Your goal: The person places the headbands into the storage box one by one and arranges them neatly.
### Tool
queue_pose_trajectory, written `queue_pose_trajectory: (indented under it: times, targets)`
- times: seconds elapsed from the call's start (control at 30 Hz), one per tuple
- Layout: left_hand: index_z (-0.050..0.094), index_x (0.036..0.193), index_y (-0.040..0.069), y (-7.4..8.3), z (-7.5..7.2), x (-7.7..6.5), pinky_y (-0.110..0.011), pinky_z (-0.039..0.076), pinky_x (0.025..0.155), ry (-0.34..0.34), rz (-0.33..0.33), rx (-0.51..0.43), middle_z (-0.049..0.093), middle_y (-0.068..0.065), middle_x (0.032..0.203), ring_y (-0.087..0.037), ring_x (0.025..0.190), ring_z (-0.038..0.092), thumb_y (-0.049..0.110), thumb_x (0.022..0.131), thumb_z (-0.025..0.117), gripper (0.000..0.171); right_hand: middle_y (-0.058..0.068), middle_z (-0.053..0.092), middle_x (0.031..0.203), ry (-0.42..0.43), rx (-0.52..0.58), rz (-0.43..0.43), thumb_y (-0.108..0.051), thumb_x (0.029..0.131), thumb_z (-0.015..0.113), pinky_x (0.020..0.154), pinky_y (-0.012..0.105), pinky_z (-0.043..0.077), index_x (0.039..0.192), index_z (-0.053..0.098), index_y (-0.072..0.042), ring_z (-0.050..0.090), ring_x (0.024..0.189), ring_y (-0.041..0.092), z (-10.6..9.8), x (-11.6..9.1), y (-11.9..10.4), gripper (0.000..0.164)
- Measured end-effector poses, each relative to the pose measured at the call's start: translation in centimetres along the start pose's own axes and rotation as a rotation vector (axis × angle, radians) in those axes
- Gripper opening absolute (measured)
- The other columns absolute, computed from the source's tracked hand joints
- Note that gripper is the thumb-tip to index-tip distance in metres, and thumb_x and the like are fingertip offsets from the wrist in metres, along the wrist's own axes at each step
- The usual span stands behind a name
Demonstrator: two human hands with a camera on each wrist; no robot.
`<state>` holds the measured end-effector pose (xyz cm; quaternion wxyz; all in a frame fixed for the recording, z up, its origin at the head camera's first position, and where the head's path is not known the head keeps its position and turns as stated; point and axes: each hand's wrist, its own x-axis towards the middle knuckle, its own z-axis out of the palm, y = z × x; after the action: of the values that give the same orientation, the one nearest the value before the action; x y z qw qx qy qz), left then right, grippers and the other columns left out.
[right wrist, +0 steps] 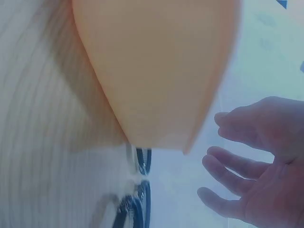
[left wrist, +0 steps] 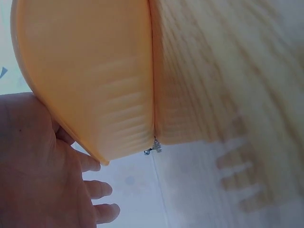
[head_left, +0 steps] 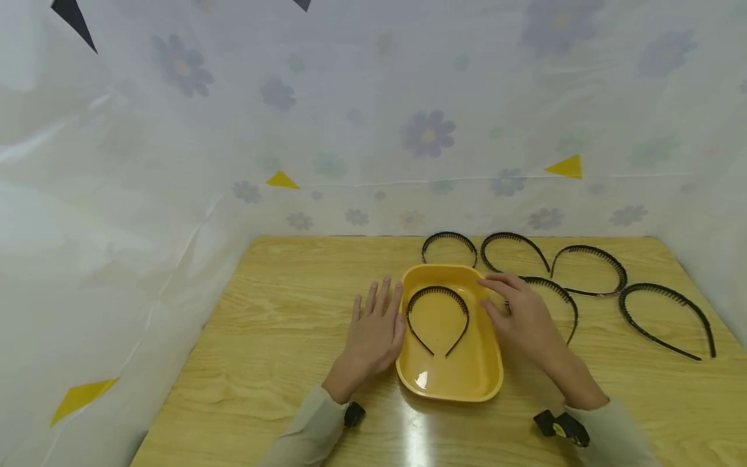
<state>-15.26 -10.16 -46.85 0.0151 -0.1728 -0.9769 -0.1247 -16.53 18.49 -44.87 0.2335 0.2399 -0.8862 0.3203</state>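
Observation:
A yellow plastic tray [head_left: 449, 383] stands on the wooden table, with one black toothed headband [head_left: 438, 290] lying inside, its ends toward the front. My left hand [head_left: 373, 331] lies along the tray's left rim, fingers straight and pointing away from me; in the left wrist view its thumb side is right at the rim. At the tray's right side my right hand [head_left: 525, 318] holds nothing, its fingers loosely bent and the fingertips near the rim. In the right wrist view that hand [right wrist: 256, 166] shows a gap to the tray wall [right wrist: 152, 71].
Several more black headbands lie right of and behind the tray: one behind it [head_left: 449, 234], one partly under my right hand [head_left: 569, 301], one at far right [head_left: 700, 318]. A flower-print sheet [head_left: 362, 130] hangs behind the wooden table [head_left: 262, 337].

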Motion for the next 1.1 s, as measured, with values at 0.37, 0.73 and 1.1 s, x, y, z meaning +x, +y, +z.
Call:
queue_pose_trajectory:
  times: [0.37, 0.73, 1.1]
  targets:
    - [0.011, 0.167, 0.014, -0.3, -0.6, 0.3, -0.059, 0.008, 0.123, -0.052, 0.03, 0.048, 0.005, -0.009, 0.172, -0.032, 0.157, 0.004, 0.033, 0.11, 0.022, 0.061, 0.013, 0.07, 0.117, 0.096, 0.021, 0.079, 0.004, 0.085, 0.079, 0.078, 0.031, 0.051, 0.122, 0.073, -0.004, 0.068, 0.1, 0.032, -3.0, -0.8, 1.5, 0.038]
    - [0.011, 0.166, 0.011, -0.2, 0.1, 0.4, -0.058, 0.008, 0.124, -0.031, 0.047, 0.003, 0.006, -0.012, 0.172, -0.033, 0.157, 0.004, 0.029, 0.11, 0.024, 0.061, 0.016, 0.066, 0.117, 0.139, 0.052, 0.153, 0.001, 0.088, 0.078, 0.087, 0.0, 0.037, 0.127, 0.07, -0.002, 0.06, 0.102, 0.008, -4.8, -1.6, 4.2, 0.04]
    - [0.012, 0.166, 0.011, 0.0, 0.0, 0.2, -0.058, 0.008, 0.124, -0.026, 0.036, -0.005, 0.005, -0.011, 0.172, -0.031, 0.157, 0.002, 0.029, 0.11, 0.024, 0.061, 0.018, 0.059, 0.13, 0.096, 0.131, 0.317, -0.004, 0.096, 0.069, 0.08, 0.001, 0.042, 0.134, 0.063, -0.001, 0.05, 0.104, -0.01, -7.2, -3.2, 7.2, 0.039]
